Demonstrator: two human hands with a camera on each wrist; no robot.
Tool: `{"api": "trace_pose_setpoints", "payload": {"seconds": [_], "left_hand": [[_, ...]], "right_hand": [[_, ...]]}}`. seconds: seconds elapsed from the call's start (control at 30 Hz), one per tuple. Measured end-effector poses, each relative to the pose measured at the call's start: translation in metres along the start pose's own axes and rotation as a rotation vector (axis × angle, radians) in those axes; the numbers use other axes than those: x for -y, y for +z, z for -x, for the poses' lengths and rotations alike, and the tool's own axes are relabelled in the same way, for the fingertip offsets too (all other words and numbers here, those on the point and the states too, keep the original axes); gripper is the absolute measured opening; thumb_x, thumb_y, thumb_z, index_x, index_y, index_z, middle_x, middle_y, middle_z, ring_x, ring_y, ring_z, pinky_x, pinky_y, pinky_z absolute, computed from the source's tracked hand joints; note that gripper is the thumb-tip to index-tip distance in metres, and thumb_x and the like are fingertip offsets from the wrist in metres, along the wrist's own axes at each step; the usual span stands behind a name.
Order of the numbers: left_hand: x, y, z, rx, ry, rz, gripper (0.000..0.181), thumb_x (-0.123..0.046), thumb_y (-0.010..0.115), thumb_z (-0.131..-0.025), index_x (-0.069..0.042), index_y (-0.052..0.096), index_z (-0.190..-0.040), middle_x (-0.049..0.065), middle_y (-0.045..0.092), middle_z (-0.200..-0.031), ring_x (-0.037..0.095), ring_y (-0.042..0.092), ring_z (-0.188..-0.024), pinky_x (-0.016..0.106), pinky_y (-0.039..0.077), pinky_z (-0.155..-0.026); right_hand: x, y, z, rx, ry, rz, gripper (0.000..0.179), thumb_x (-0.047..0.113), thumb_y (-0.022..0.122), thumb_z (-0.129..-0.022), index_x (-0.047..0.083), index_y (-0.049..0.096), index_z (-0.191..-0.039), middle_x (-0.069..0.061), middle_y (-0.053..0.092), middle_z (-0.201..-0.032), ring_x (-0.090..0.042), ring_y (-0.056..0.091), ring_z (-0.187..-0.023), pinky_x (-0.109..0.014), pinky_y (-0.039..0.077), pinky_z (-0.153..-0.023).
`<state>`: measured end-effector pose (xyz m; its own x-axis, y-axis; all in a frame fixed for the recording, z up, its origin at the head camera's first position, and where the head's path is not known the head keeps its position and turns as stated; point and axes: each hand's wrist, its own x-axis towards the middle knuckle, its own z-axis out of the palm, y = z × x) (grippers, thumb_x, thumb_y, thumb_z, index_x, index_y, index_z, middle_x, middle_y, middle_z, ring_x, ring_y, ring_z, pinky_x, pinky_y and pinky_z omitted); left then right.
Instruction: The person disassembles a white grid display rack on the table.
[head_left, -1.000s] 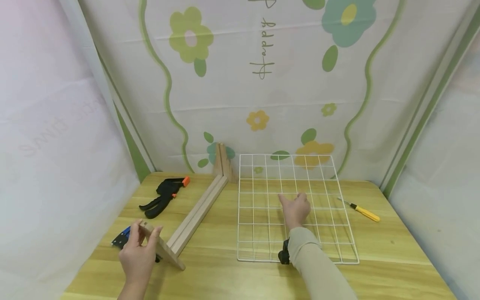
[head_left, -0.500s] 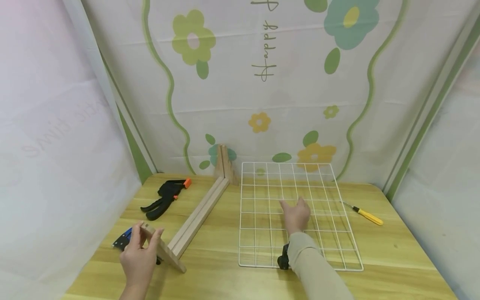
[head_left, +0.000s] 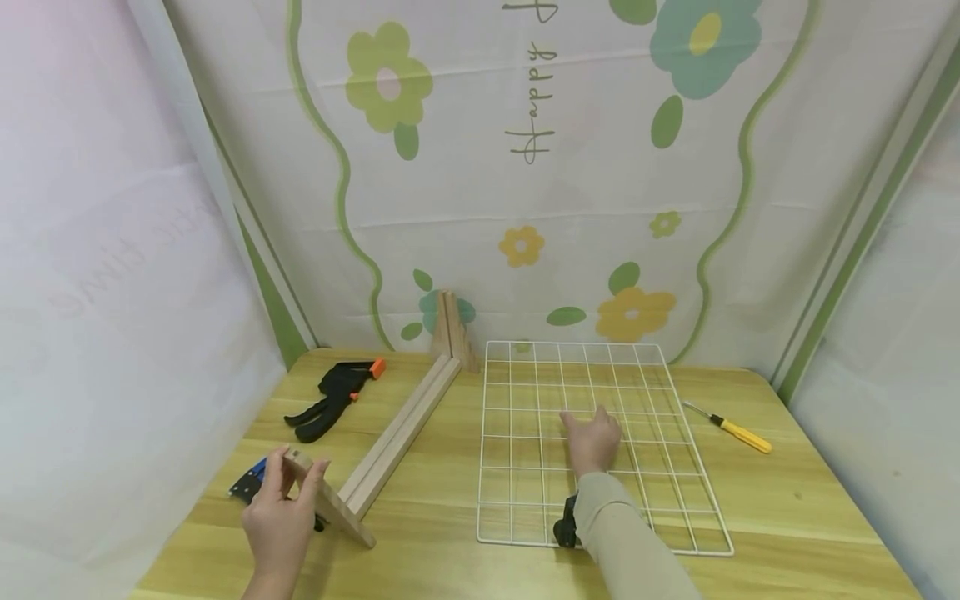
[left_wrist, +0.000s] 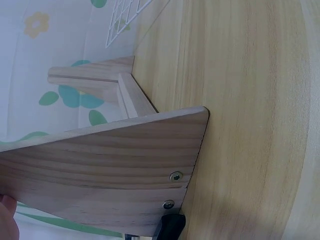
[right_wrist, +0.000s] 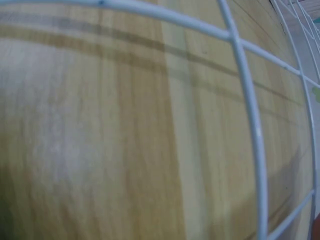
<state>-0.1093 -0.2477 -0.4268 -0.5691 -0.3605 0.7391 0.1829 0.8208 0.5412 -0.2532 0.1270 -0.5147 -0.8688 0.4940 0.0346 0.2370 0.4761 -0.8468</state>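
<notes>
My left hand [head_left: 276, 533] pinches the top of an upright wooden end piece [head_left: 341, 510] between fingers and thumb. In the left wrist view two screw heads show low on its outer face. This piece belongs to a wooden stand [head_left: 401, 437], whose paired rails run back to a second upright end [head_left: 453, 333] by the curtain. My right hand [head_left: 592, 442] grips the middle of a white wire grid panel [head_left: 512, 469], right of the stand. The grid lies at a low slant over the wooden table, and its shadow shows on the tabletop in the right wrist view.
A black clamp with orange tips [head_left: 330, 400] lies left of the stand. A blue-and-black tool [head_left: 247, 482] is partly hidden behind my left hand. Right of the grid lies a yellow-handled screwdriver [head_left: 738, 432]. A flowered curtain [head_left: 450, 183] encloses the table [head_left: 810, 508].
The grid's far edge has come down and its near edge has shifted slightly towards me, with my right hand lowering along with it. The left hand keeps its hold on the wooden stand.
</notes>
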Motion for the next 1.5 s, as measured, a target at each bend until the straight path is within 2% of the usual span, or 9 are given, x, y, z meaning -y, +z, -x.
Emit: {"api": "trace_pose_setpoints", "payload": {"seconds": [0.1, 0.2, 0.37, 0.47, 0.57, 0.67, 0.73, 1.13, 1.5], "left_hand": [[0.001, 0.0, 0.002, -0.011, -0.004, 0.004, 0.04, -0.006, 0.083, -0.065, 0.003, 0.06, -0.097, 0.016, 0.069, -0.077, 0.021, 0.063, -0.086, -0.002, 0.04, -0.057], [0.002, 0.001, 0.003, -0.024, -0.003, 0.0, 0.039, -0.006, 0.083, -0.065, 0.002, 0.06, -0.096, 0.015, 0.069, -0.076, 0.014, 0.06, -0.087, -0.001, 0.041, -0.055], [0.001, 0.002, 0.003, -0.009, -0.01, -0.016, 0.04, -0.008, 0.083, -0.066, 0.001, 0.06, -0.097, 0.014, 0.069, -0.074, 0.03, 0.062, -0.082, -0.001, 0.041, -0.052], [0.001, 0.002, 0.004, -0.006, -0.02, -0.015, 0.039, -0.008, 0.083, -0.066, 0.0, 0.06, -0.097, 0.014, 0.069, -0.074, 0.028, 0.062, -0.082, -0.001, 0.041, -0.053], [0.002, 0.002, 0.004, -0.014, -0.025, -0.004, 0.039, -0.008, 0.083, -0.066, -0.001, 0.06, -0.097, 0.014, 0.069, -0.075, 0.006, 0.059, -0.087, -0.001, 0.041, -0.053], [0.002, 0.002, 0.004, -0.021, -0.029, 0.017, 0.038, -0.007, 0.083, -0.066, 0.0, 0.06, -0.096, 0.016, 0.069, -0.075, -0.017, 0.047, -0.09, -0.002, 0.04, -0.056], [0.002, 0.002, 0.004, -0.023, -0.026, 0.032, 0.038, -0.006, 0.082, -0.067, 0.002, 0.06, -0.096, 0.017, 0.069, -0.076, -0.026, 0.039, -0.091, -0.003, 0.04, -0.059], [0.001, 0.003, 0.002, -0.038, -0.019, 0.052, 0.038, -0.003, 0.082, -0.066, 0.004, 0.06, -0.095, 0.018, 0.068, -0.074, -0.027, 0.04, -0.09, -0.002, 0.039, -0.068], [0.002, 0.004, 0.001, -0.037, -0.029, 0.068, 0.037, -0.002, 0.082, -0.066, 0.004, 0.06, -0.095, 0.019, 0.068, -0.076, -0.027, 0.042, -0.091, -0.002, 0.04, -0.065]], "right_hand": [[-0.002, 0.001, 0.001, 0.009, 0.006, 0.004, 0.078, 0.036, 0.07, -0.079, -0.006, 0.038, -0.135, -0.027, 0.042, -0.13, -0.043, 0.036, -0.122, -0.054, 0.031, -0.103], [-0.007, 0.003, 0.003, 0.02, 0.002, 0.009, 0.076, 0.035, 0.07, -0.08, -0.007, 0.038, -0.134, -0.028, 0.043, -0.129, -0.044, 0.036, -0.121, -0.055, 0.031, -0.103], [-0.013, 0.006, 0.006, 0.012, -0.022, 0.025, 0.073, 0.031, 0.071, -0.08, -0.011, 0.041, -0.131, -0.031, 0.045, -0.126, -0.045, 0.037, -0.119, -0.055, 0.032, -0.102], [-0.014, 0.006, 0.007, 0.0, -0.031, 0.04, 0.072, 0.031, 0.071, -0.08, -0.012, 0.041, -0.13, -0.032, 0.045, -0.124, -0.046, 0.037, -0.118, -0.055, 0.032, -0.102], [-0.014, 0.007, 0.008, -0.002, -0.029, 0.045, 0.073, 0.031, 0.07, -0.08, -0.012, 0.04, -0.131, -0.033, 0.045, -0.124, -0.047, 0.037, -0.118, -0.055, 0.032, -0.102], [-0.012, 0.007, 0.01, -0.002, -0.025, 0.046, 0.073, 0.031, 0.07, -0.08, -0.012, 0.04, -0.131, -0.032, 0.045, -0.124, -0.046, 0.036, -0.118, -0.054, 0.032, -0.102], [-0.012, 0.007, 0.011, -0.004, -0.028, 0.051, 0.073, 0.032, 0.07, -0.08, -0.012, 0.04, -0.131, -0.032, 0.046, -0.123, -0.046, 0.037, -0.118, -0.054, 0.032, -0.101], [-0.01, 0.008, 0.013, -0.03, -0.036, 0.12, 0.072, 0.034, 0.071, -0.08, -0.01, 0.043, -0.13, -0.032, 0.049, -0.124, -0.046, 0.039, -0.117, -0.052, 0.032, -0.101], [-0.01, 0.011, 0.014, -0.027, -0.046, 0.178, 0.07, 0.037, 0.071, -0.08, -0.008, 0.047, -0.128, -0.029, 0.054, -0.118, -0.043, 0.043, -0.11, -0.049, 0.036, -0.096]]}}
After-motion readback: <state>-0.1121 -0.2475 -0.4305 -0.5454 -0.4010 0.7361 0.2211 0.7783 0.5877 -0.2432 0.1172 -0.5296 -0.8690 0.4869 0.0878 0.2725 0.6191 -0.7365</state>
